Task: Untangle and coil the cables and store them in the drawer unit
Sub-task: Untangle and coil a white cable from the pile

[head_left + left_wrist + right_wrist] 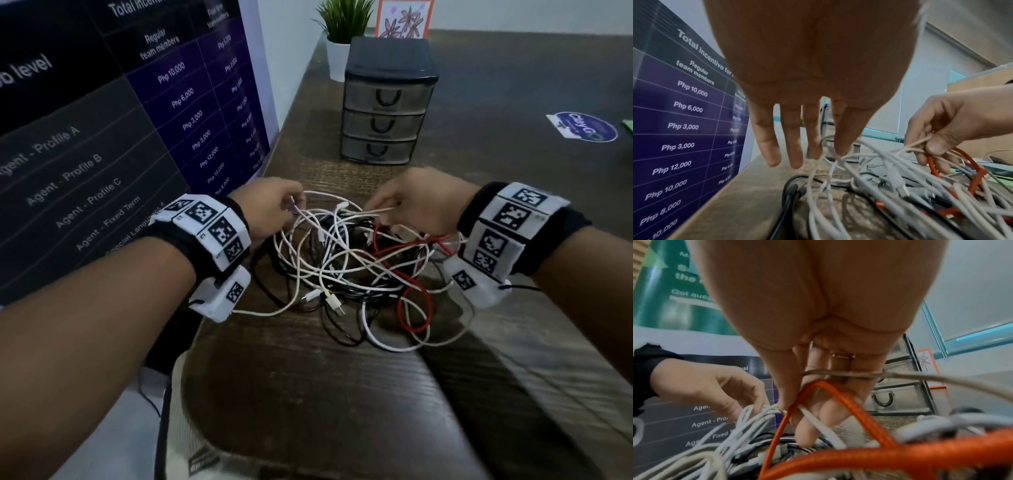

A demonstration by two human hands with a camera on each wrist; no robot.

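Observation:
A tangle of white, black and red cables (pixel 349 263) lies on the dark wooden table (pixel 308 394). My left hand (pixel 291 207) is at the pile's far left and pinches a white cable (pixel 835 155) between thumb and forefinger, the other fingers (pixel 768 146) hanging straight. At the far right, my right hand (pixel 371 209) pinches another white cable (pixel 813 420), and a red cable (pixel 840 395) loops over its fingers. The black three-drawer unit (pixel 387 102) stands behind the pile, all drawers closed.
A large printed board (pixel 120 120) stands along the table's left edge. Behind the drawer unit are a potted plant (pixel 342 31) and a framed flower drawing (pixel 402 19). A round sticker (pixel 585 126) lies at the far right of the table.

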